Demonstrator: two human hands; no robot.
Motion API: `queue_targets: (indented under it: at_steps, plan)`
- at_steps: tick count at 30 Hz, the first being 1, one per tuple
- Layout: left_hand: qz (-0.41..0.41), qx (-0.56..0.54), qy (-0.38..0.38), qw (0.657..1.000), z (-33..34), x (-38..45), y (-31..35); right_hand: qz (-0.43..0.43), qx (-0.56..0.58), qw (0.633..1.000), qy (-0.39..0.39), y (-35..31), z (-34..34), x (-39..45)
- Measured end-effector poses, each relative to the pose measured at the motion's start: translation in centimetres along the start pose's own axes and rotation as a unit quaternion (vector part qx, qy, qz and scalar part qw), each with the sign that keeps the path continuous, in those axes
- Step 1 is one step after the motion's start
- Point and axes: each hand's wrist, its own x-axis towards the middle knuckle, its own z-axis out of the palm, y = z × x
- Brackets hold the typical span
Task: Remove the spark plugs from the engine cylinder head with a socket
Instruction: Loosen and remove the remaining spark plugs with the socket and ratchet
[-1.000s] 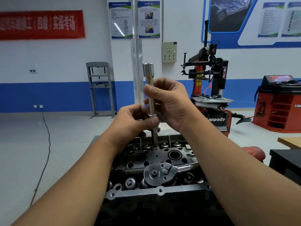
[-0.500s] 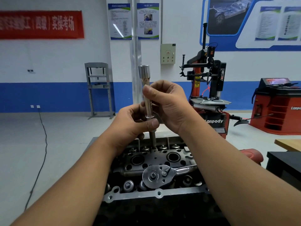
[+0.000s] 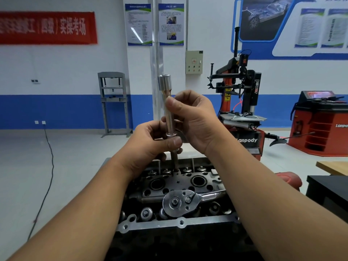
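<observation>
Both hands raised above the cylinder head (image 3: pixel 169 185). Left hand (image 3: pixel 150 142) pinching the thin bar (image 3: pixel 175 159) under the socket (image 3: pixel 168 106); right hand (image 3: pixel 195 119) curled round the socket's shaft, thumb on its side. Socket upright, open end up. Ratchet (image 3: pixel 178 203) lying flat on the head. No plug visible.

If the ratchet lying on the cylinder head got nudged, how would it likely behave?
The ratchet looks like solid polished steel, so probably stiff, heavy for its size and slippery. It rests across the uneven cylinder head, so a nudge might slide or tilt it rather than roll it.
</observation>
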Motion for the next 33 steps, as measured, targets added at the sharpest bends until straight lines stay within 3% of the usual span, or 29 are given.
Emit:
queue_targets:
  at_steps: [10, 15, 22, 27, 33]
  plan:
    - [0.016, 0.013, 0.001, 1.0, -0.04, -0.04, 0.0, -0.01, -0.027, 1.0, -0.009, -0.2, 0.22, -0.33]
    - [-0.009, -0.051, -0.054, 0.997, -0.28, 0.05, -0.03, 0.032, 0.032, 0.999, -0.009, -0.55, -0.42, -0.26]
    - [0.019, 0.031, 0.02, 0.999, -0.18, 0.08, -0.2, 0.016, 0.02, 1.0, 0.01, -0.11, -0.22, -0.02]
    - [-0.021, -0.062, -0.074, 0.995, -0.2, 0.03, -0.17, 0.024, 0.038, 0.999, -0.008, -0.23, -0.48, 0.1]
    - [0.02, 0.028, 0.01, 0.999, 0.08, 0.06, -0.23, 0.02, 0.047, 0.998, -0.034, 0.02, 0.01, 0.02]
